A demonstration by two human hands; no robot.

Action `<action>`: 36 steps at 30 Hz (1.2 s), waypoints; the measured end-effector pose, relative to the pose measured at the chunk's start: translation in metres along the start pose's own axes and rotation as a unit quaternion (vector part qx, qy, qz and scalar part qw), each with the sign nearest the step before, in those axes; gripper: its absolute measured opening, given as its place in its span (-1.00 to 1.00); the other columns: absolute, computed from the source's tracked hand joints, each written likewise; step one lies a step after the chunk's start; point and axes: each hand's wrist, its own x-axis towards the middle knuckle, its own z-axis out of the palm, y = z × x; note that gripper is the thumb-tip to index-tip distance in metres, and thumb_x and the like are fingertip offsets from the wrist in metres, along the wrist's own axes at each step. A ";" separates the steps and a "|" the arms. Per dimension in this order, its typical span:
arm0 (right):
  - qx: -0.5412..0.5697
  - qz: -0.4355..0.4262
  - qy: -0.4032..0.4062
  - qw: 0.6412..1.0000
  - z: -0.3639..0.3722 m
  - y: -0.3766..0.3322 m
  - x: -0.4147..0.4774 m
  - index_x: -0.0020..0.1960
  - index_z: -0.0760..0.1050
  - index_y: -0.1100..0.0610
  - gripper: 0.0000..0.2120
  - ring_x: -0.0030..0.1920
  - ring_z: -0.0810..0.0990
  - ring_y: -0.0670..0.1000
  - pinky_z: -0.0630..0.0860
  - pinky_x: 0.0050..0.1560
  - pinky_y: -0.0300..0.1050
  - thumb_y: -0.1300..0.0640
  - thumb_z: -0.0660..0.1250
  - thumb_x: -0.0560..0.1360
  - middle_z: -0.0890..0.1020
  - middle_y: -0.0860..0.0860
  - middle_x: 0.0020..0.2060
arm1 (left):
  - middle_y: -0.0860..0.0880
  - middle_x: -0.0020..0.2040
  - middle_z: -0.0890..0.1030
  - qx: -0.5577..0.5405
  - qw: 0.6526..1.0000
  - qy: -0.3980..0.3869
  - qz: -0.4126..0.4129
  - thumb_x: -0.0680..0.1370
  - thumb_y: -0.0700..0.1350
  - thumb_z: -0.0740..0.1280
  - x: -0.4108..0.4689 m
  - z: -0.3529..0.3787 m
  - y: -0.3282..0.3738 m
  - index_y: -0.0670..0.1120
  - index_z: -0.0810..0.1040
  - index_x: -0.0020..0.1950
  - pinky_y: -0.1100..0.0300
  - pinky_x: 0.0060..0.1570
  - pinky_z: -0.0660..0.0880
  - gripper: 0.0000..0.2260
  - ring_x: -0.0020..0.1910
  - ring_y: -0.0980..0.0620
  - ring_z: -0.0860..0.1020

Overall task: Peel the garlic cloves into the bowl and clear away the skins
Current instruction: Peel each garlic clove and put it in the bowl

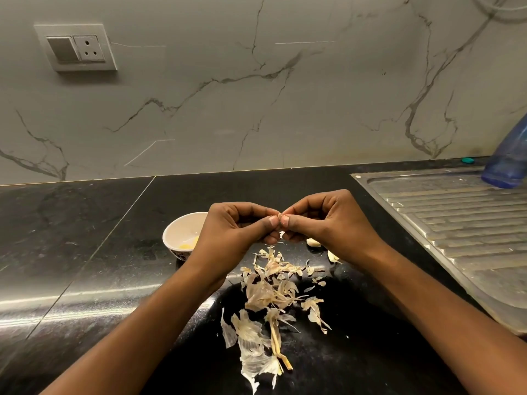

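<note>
No writing, number or brand can be read. The switch plate (75, 47) looks plain, the dark pattern low on the bowl (176, 232) is too small to make out, and the bottle (507, 163) is blurred.

Papery skins (271, 292) lie scattered beside a white bowl (178, 228) holding yellowish garlic (189, 244), a whole clove (313, 242) lying nearby.

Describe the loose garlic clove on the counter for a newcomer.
From the ribbed steel drainboard on the right, move left across the black stone counter to the right hand. The pale garlic clove lies just below it: plump and rounded, unlike the flat papery skins heaped nearer the camera.
</note>
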 end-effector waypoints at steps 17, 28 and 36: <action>-0.080 -0.081 0.036 0.993 0.008 0.005 -0.005 -0.06 0.75 0.20 -0.93 -0.29 0.75 0.02 0.61 -0.29 -0.28 0.19 0.54 0.52 0.75 0.01 -0.28 | -0.12 -0.20 0.75 0.097 0.993 0.017 0.061 0.57 -0.28 0.47 -0.006 0.006 -0.001 -0.22 0.73 0.07 0.18 -0.16 0.68 -0.90 -0.25 -0.06 0.74; 0.032 -0.033 0.023 0.999 0.007 0.001 -0.003 -0.01 0.71 0.26 -0.95 -0.22 0.77 0.18 0.74 -0.16 -0.05 0.31 0.47 0.57 0.76 0.16 -0.22 | -0.30 -0.04 0.71 -0.151 0.981 -0.031 -0.119 0.45 -0.24 0.47 0.000 -0.002 0.011 -0.25 0.75 0.04 0.23 -0.16 0.67 -0.81 -0.19 -0.03 0.67; 0.009 -0.038 0.013 0.999 0.005 0.002 -0.002 0.02 0.71 0.23 -0.94 -0.21 0.78 0.13 0.74 -0.15 -0.07 0.27 0.51 0.55 0.77 0.12 -0.20 | -0.31 0.03 0.72 -0.153 0.978 -0.030 -0.137 0.42 -0.25 0.48 0.000 -0.005 0.015 -0.25 0.74 0.03 0.19 -0.08 0.70 -0.79 -0.09 -0.10 0.73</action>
